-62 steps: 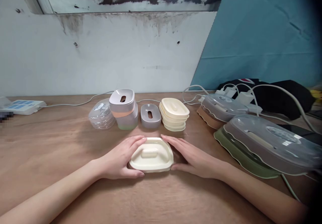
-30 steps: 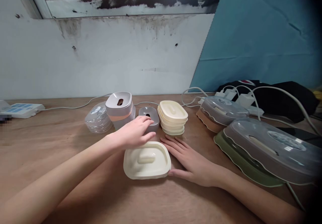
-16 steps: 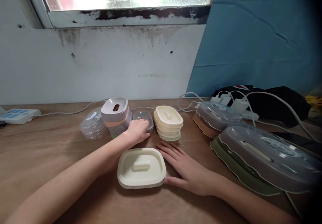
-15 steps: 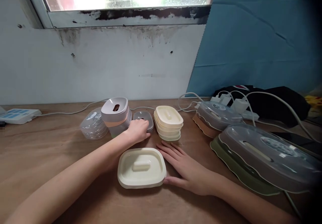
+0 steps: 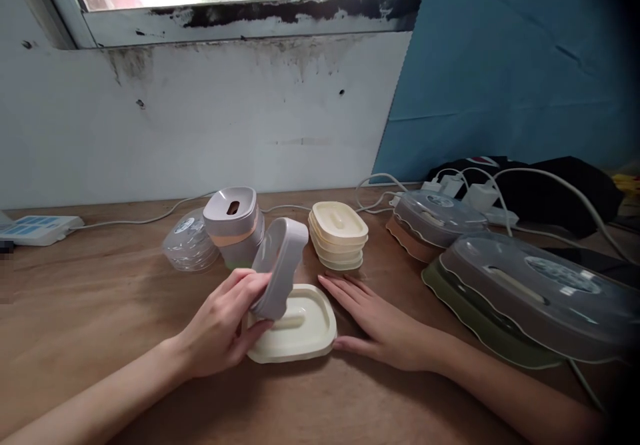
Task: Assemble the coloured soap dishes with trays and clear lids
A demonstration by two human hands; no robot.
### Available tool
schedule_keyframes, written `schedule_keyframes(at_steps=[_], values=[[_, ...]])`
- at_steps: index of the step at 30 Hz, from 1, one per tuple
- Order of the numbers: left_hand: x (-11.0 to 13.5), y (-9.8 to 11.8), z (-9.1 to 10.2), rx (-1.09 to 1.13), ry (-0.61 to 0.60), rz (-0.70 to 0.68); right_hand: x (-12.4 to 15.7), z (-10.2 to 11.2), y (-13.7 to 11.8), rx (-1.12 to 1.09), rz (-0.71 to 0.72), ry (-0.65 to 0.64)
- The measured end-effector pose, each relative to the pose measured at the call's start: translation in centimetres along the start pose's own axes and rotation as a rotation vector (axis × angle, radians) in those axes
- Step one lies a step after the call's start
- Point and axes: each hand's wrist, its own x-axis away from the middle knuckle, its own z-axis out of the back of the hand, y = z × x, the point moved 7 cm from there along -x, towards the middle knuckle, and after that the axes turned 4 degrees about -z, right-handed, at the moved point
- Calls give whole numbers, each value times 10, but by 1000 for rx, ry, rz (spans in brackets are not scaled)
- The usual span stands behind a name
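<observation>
My left hand (image 5: 223, 325) is closed on a small grey lid (image 5: 279, 265), held tilted on edge just above a cream container (image 5: 300, 328) that lies on the wooden table (image 5: 100, 311). My right hand (image 5: 383, 321) lies flat and open on the table, its thumb touching the cream container's right side. Behind them stand a stack of cream lids (image 5: 339, 235) and a grey-lidded container stack (image 5: 234, 225) with an orange band.
Clear round tubs (image 5: 190, 248) sit at the left of the stack. Two large trays with clear covers (image 5: 535, 288) (image 5: 436, 221) fill the right side. White cables and chargers (image 5: 475, 195) lie by a black cloth. A power strip (image 5: 37, 228) lies far left by the wall.
My left hand left the cream container, reached back to the small grey lid, picked it up and brought it forward over the cream container. My right hand stayed flat.
</observation>
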Motion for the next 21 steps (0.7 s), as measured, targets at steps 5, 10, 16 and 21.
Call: schedule_keyframes(at_steps=[5,10,16,21], values=[[28,-11,3,7,71,-71,-1,1,-2,8,-36,-25],[22,-9,-2,-4,39,-74,-1,-1,0,6,-47,-27],[24,-10,3,-25,113,-70,-1,0,-2,14,2,-12],[27,-7,15,-67,227,-100,0,0,-3,28,19,-3]])
